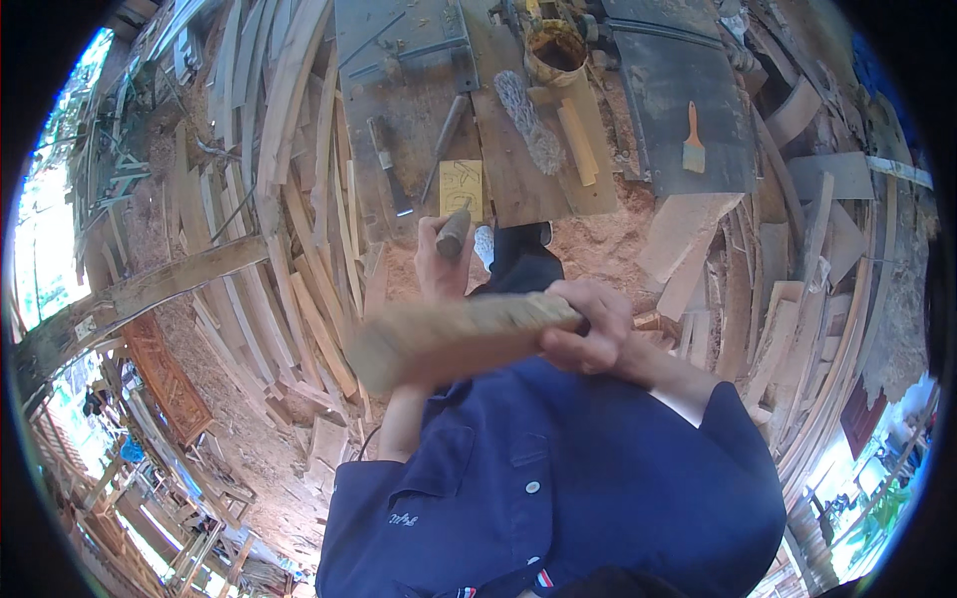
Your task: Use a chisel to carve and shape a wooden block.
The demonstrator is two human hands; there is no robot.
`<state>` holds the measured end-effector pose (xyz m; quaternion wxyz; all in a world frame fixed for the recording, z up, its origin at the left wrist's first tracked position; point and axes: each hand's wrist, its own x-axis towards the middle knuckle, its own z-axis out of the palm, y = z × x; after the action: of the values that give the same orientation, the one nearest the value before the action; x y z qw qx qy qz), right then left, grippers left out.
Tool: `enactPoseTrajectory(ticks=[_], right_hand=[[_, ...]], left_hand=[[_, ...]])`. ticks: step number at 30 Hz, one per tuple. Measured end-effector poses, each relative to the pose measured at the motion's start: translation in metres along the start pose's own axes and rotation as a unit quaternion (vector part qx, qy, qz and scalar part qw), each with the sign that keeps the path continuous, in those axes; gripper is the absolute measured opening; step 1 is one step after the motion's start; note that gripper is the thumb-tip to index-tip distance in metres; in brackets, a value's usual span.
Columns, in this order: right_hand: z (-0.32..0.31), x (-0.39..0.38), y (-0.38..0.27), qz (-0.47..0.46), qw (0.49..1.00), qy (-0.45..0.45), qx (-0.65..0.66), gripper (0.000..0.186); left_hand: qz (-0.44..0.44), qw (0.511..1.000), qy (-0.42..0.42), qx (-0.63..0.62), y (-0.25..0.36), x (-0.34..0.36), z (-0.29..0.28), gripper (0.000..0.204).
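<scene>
My left hand [439, 271] is closed round the handle of a carving chisel [455, 234]. The chisel's tip rests on or just over a small pale yellow wooden block [452, 179], which has dark curved lines on its face and lies at the bench's near edge. In my right hand [595, 324] is a thick wooden mallet [449, 339], gripped by its right end. It is held level in front of my chest, its broad left end blurred by motion and hiding part of my left forearm. The mallet head is apart from the chisel handle.
On the wooden workbench [508, 199] lie another chisel [389, 164], a long narrow tool [447, 140], a grey stringy bundle [528, 120] and a yellow wooden strip [578, 143]. A stained pot [554, 55] stands behind. Right, a paintbrush [693, 145] lies on a dark board. Planks flank the bench.
</scene>
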<state>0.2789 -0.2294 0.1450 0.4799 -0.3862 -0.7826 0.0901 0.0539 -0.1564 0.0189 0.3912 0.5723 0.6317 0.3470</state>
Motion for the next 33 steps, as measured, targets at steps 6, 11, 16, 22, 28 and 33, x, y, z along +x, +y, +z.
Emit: enactPoseTrajectory(ticks=[6, 11, 16, 22, 28, 33], right_hand=[[-0.001, -0.006, 0.012, 0.147, 0.945, -0.263, -0.125, 0.058], [0.005, -0.013, 0.002, 0.089, 0.985, -0.130, -0.065, 0.068], [0.021, -0.011, 0.036, 0.205, 0.969, -0.131, -0.029, 0.075], [0.070, -0.021, 0.112, 0.339, 0.927, -0.142, -0.079, 0.072], [0.103, -0.092, 0.164, 0.350, 0.890, -0.264, -0.127, 0.073], [0.106, -0.115, 0.166, 0.379, 0.881, -0.259, -0.117, 0.074]], left_hand=[[0.155, 0.987, 0.008, 0.040, 0.008, 0.011, 0.005, 0.040], [0.135, 0.983, 0.001, 0.122, -0.018, 0.012, 0.002, 0.044], [0.079, 0.997, 0.009, -0.001, -0.013, 0.006, 0.000, 0.041], [0.113, 0.993, 0.017, 0.012, -0.008, -0.006, -0.008, 0.040], [0.106, 0.993, 0.028, -0.040, -0.026, -0.019, -0.013, 0.039], [0.044, 0.994, 0.027, -0.100, -0.036, -0.024, -0.024, 0.044]])
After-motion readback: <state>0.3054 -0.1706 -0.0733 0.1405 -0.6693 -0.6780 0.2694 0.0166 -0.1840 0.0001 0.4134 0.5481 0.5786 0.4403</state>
